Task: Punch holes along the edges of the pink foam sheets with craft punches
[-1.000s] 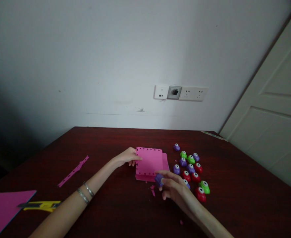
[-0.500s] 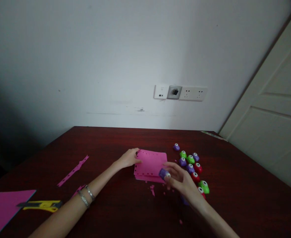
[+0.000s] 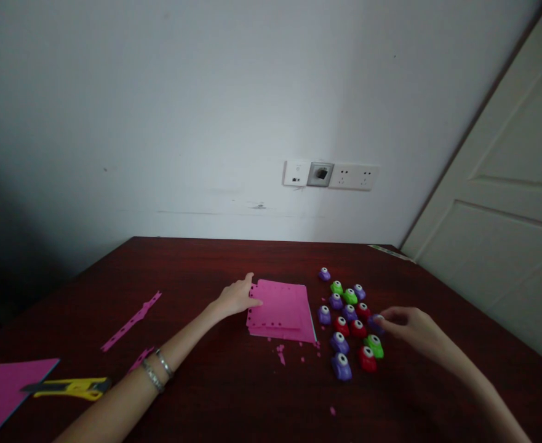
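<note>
My left hand (image 3: 234,299) is at the left edge of the stacked pink paper (image 3: 280,307), its thumb lying on top and another finger pointing up by the far corner. Small holes run along the paper's left and near edges. To the right, my right hand (image 3: 409,326) holds a small purple craft punch (image 3: 376,323) between thumb and fingers, at the right side of the group of punches. Among the others are a green punch (image 3: 374,346), a red punch (image 3: 367,359) and a purple punch (image 3: 341,367), each with a round white-and-black eye.
A yellow utility knife (image 3: 74,387) lies at the near left, its tip over a larger pink sheet (image 3: 10,387). A punched pink strip (image 3: 131,321) lies left of my forearm. Pink scraps (image 3: 280,354) dot the dark red table (image 3: 234,394). A wall (image 3: 206,123) rises behind.
My right hand has moved right with the purple punch, from over the paper's edge to the right side of the punch group. My left hand stays at the paper, one finger now raised.
</note>
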Available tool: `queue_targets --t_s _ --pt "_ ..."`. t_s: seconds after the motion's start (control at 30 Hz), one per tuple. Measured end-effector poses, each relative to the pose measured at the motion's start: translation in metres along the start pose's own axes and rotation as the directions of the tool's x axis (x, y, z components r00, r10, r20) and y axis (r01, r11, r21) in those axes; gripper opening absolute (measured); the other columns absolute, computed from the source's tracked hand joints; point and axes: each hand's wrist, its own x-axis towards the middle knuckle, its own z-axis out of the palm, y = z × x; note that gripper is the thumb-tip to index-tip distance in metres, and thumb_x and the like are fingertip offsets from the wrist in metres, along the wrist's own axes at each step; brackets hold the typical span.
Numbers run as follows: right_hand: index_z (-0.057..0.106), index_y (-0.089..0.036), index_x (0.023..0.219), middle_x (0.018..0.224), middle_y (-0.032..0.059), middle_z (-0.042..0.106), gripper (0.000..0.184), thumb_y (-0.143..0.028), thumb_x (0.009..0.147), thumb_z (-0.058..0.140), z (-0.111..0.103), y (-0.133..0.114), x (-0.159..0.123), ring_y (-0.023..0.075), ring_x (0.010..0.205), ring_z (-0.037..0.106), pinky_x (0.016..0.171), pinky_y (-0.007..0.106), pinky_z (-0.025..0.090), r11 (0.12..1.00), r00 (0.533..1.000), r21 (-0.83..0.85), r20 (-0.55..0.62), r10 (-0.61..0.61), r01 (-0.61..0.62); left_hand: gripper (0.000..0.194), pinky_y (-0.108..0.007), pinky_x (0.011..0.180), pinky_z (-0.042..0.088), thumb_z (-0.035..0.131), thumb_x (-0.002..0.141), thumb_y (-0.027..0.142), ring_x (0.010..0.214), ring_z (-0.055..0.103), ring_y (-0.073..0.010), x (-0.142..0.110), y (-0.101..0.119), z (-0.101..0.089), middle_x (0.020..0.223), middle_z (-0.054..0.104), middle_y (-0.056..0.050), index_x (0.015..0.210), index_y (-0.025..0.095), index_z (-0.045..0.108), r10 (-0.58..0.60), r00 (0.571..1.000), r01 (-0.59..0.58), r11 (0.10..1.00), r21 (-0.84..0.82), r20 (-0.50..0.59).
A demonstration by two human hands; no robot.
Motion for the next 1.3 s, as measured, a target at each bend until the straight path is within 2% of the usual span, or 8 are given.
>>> queue_targets --t_s 0.27,0.43,0.57,0.9,1.03,1.13,1.23,1.3 --pt "0.071 -0.019 0.065 0.064 0.0062 0.07 0.028 -0.042 0.067 0.055 0.014 0.01 0.004 0.0247 0.062 0.063 0.057 0.03 0.042 0.997 1.0 -0.073 -0.004 0.031 -0.031 0.072 -0.031 0.064 0.038 0.059 0.07 0.042 0.091 0.058 -0.0306 -0.002 0.003 0.0 0.1 0.062 -0.016 0.131 0.012 0.035 0.015 1.0 -0.015 0.999 0.03 0.003" --pt "0.07 -0.017 0.068 0.07 0.0078 0.071 0.028 -0.041 0.068 0.055 0.02 0.01 0.005 0.0256 0.067 0.065 0.061 0.031 0.044 0.997 1.0 -0.079 -0.015 0.016 -0.017 0.061 -0.03 0.069 0.039 0.058 0.071 0.028 0.085 0.06 -0.025 0.002 -0.001 -0.001 0.089 0.064 -0.012 0.126 0.01 0.041 -0.001 0.991 -0.015 0.993 -0.117 -0.131" --pt "0.071 -0.017 0.074 0.075 0.0095 0.072 0.033 -0.046 0.068 0.056 0.021 0.008 0.004 0.027 0.071 0.065 0.064 0.032 0.046 0.998 1.0 -0.055 -0.027 -0.002 0.0 0.055 -0.027 0.069 0.042 0.056 0.07 0.016 0.078 0.061 -0.0192 0.007 -0.003 0.003 0.081 0.065 -0.006 0.123 0.009 0.044 0.01 0.991 -0.038 0.977 -0.208 -0.134" --pt "0.069 -0.018 0.081 0.087 0.0107 0.071 0.034 -0.045 0.072 0.051 0.006 -0.005 0.005 0.0297 0.083 0.064 0.075 0.036 0.046 0.995 0.965 -0.087 -0.253 -0.066 0.046 0.045 -0.023 0.055 0.042 0.057 0.069 0.01 0.058 0.057 -0.0124 0.013 -0.005 0.008 0.072 0.064 -0.004 0.114 0.008 0.051 -0.017 0.989 -0.044 0.912 -0.408 -0.144" --pt "0.067 -0.019 0.086 0.089 0.0096 0.07 0.029 -0.042 0.074 0.052 0.008 -0.038 0.003 0.0277 0.084 0.063 0.074 0.035 0.047 0.985 0.954 -0.023 -0.245 -0.172 0.172 0.053 -0.02 0.042 0.034 0.055 0.073 0.017 0.045 0.045 -0.0059 0.01 0.001 -0.008 0.076 0.062 -0.003 0.124 0.008 0.043 0.022 0.993 -0.078 0.86 -0.505 -0.115" --pt "0.064 -0.019 0.095 0.096 0.0092 0.067 0.03 -0.04 0.077 0.054 0.015 -0.069 0.004 0.0257 0.087 0.062 0.075 0.036 0.047 0.954 0.949 0.102 -0.178 -0.262 0.282 0.061 -0.019 0.038 0.027 0.058 0.072 0.023 0.042 0.039 -0.0032 0.002 0.011 -0.03 0.08 0.059 -0.003 0.128 0.01 0.039 0.096 0.989 -0.146 0.76 -0.633 -0.113" --pt "0.052 -0.019 0.115 0.102 0.0098 0.064 0.044 -0.04 0.077 0.056 0.029 -0.094 0.011 0.024 0.087 0.061 0.071 0.036 0.05 0.912 0.952 0.274 -0.111 -0.287 0.307 0.066 -0.02 0.038 0.026 0.063 0.07 0.025 0.042 0.038 -0.002 -0.008 0.022 -0.054 0.083 0.057 -0.002 0.13 0.013 0.038 0.17 0.976 -0.214 0.664 -0.716 -0.134" --pt "0.044 -0.022 0.123 0.12 0.0113 0.055 0.054 -0.04 0.075 0.06 0.041 -0.104 0.021 0.0242 0.097 0.058 0.075 0.037 0.05 0.86 0.949 0.404 -0.076 -0.307 0.311 0.066 -0.02 0.037 0.024 0.065 0.069 0.024 0.041 0.038 -0.0011 -0.015 0.027 -0.068 0.082 0.055 -0.001 0.129 0.015 0.039 0.218 0.965 -0.249 0.594 -0.765 -0.145"
